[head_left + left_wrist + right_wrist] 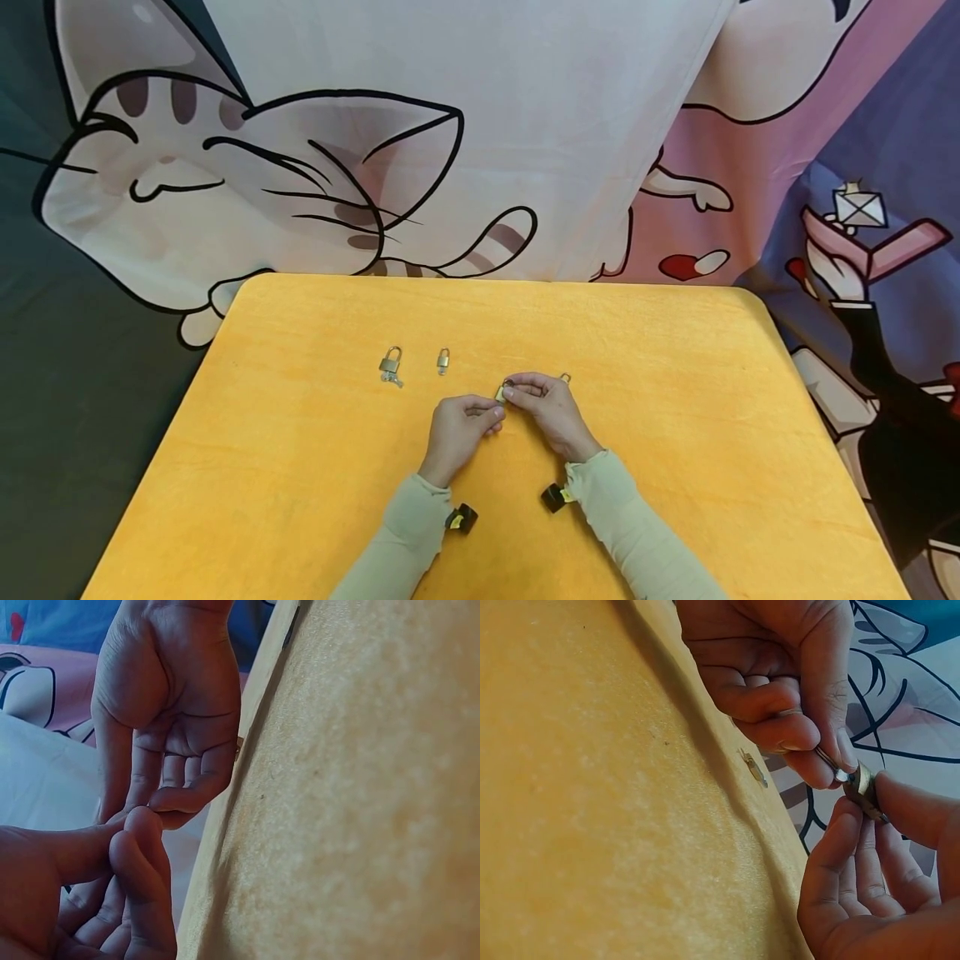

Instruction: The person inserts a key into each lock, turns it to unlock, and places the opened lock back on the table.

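Observation:
My right hand (551, 414) pinches a small brass padlock (864, 784) between thumb and fingertips. From the other side, my left hand (459, 429) holds a thin silver key (825, 756) between thumb and forefinger, its end right at the padlock's body. In the head view the fingers cover most of this padlock. The left wrist view shows both hands' fingertips meeting, with the lock hidden behind them. Just beyond the right hand, the shackle of another padlock (566, 377) shows, the rest of it hidden.
On the yellow table (300, 467), farther back and to the left, lie a larger padlock (390, 364) with keys and a smaller padlock (443, 360) with a key. A cartoon-printed curtain (585, 125) hangs behind the table's far edge.

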